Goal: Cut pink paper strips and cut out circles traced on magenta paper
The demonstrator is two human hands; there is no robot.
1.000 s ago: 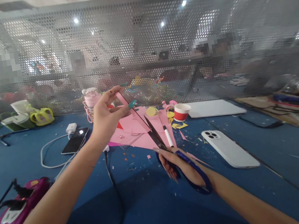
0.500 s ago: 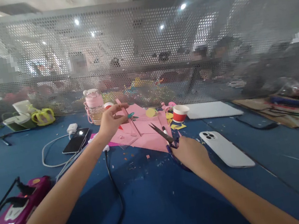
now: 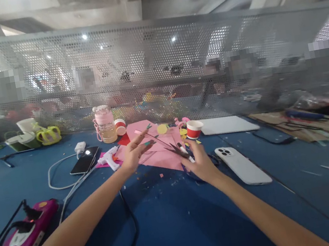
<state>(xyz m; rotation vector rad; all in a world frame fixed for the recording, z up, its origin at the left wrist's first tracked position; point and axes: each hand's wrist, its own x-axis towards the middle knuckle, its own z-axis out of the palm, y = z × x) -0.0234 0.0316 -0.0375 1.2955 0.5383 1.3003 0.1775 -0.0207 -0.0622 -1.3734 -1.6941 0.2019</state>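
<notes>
My left hand [image 3: 133, 154] is over the pink paper [image 3: 161, 160], its fingers stretched out and apart. A small pink piece shows behind its fingertips; whether it touches them is unclear. My right hand [image 3: 203, 165] is closed round the dark scissors [image 3: 178, 151], whose blades point left over the paper and whose blue handles are partly hidden by the hand. A white marker [image 3: 185, 151] lies by the blades. A yellow disc [image 3: 162, 129] rests on the paper, and a red and white paper cup [image 3: 194, 129] stands just beyond my right hand.
A white glue gun [image 3: 109, 159], a black phone [image 3: 85, 160] and a pink-lidded bottle [image 3: 105, 125] are on the left. Nearer lies a magenta power strip [image 3: 32, 231] with cables. On the right are a white phone [image 3: 242, 165], a closed laptop [image 3: 230, 124] and cardboard [image 3: 316, 134].
My left hand has moved slightly right and down, and its fingers have spread from the pink strip. My right hand has shifted slightly left with the scissors. The view has tilted up a little.
</notes>
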